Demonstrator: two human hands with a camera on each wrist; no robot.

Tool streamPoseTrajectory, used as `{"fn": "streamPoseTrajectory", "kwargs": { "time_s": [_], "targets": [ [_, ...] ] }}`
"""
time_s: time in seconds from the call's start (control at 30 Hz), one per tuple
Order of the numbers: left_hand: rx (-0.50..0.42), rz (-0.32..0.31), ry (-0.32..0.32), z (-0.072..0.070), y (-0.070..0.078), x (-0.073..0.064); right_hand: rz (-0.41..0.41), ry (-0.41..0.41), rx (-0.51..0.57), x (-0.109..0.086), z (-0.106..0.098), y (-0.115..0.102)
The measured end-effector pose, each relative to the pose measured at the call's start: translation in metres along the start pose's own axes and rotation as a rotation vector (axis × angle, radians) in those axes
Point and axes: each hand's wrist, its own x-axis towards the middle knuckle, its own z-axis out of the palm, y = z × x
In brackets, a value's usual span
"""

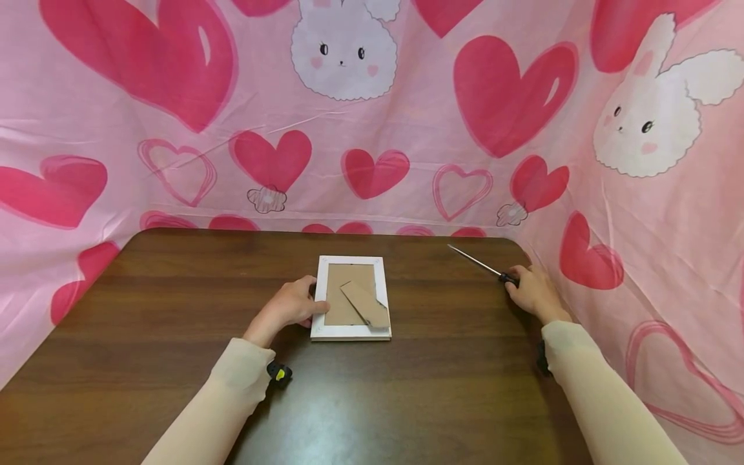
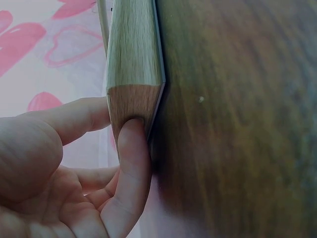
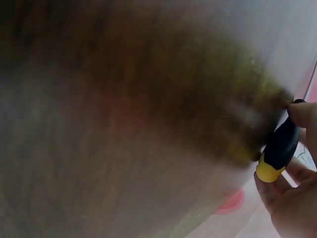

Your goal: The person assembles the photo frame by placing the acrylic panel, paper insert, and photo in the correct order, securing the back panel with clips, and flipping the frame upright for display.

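Observation:
A white picture frame (image 1: 351, 333) lies face down on the table, its brown backing board (image 1: 341, 278) and angled stand flap (image 1: 366, 302) facing up. My left hand (image 1: 290, 303) grips the frame's left side, the thumb over the white border. In the left wrist view, a curled finger (image 2: 132, 153) presses against the frame's wood-grained edge (image 2: 134, 54). Far to the right, my right hand (image 1: 535, 290) holds a screwdriver (image 1: 479, 263) by its handle, the metal shaft pointing back and left. The right wrist view shows the black and yellow handle (image 3: 282, 146) between thumb and fingers.
The dark brown wooden table (image 1: 174, 310) spreads around both hands. A pink curtain (image 1: 407, 116) printed with hearts and rabbits hangs along its back and sides, close to my right hand.

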Motion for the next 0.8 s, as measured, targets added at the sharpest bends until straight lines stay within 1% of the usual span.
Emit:
{"fn": "streamPoseTrajectory", "kwargs": {
  "time_s": [0.1, 0.2, 0.3, 0.4, 0.53, 0.67, 0.8],
  "targets": [
    [-0.009, -0.002, 0.0, 0.0, 0.0, 0.0, -0.049, 0.042, 0.001, 0.0, 0.004, 0.001],
    [-0.01, -0.002, 0.002, 0.0, 0.0, 0.001, -0.093, 0.062, -0.001, 0.002, 0.007, 0.0],
    [-0.011, 0.006, 0.0, -0.001, 0.001, 0.001, -0.104, 0.051, -0.002, 0.005, 0.009, -0.002],
    [-0.017, 0.013, -0.002, -0.001, 0.001, 0.001, -0.093, 0.038, 0.016, 0.008, 0.009, -0.009],
    [-0.02, 0.012, -0.003, -0.001, 0.001, 0.0, -0.076, 0.032, 0.073, 0.014, 0.007, -0.027],
    [-0.028, 0.005, -0.002, -0.001, 0.002, -0.001, -0.064, 0.01, 0.137, 0.019, 0.002, -0.054],
    [-0.049, 0.007, -0.001, -0.001, 0.003, -0.003, -0.082, 0.001, 0.176, 0.025, -0.007, -0.082]
  ]
}}
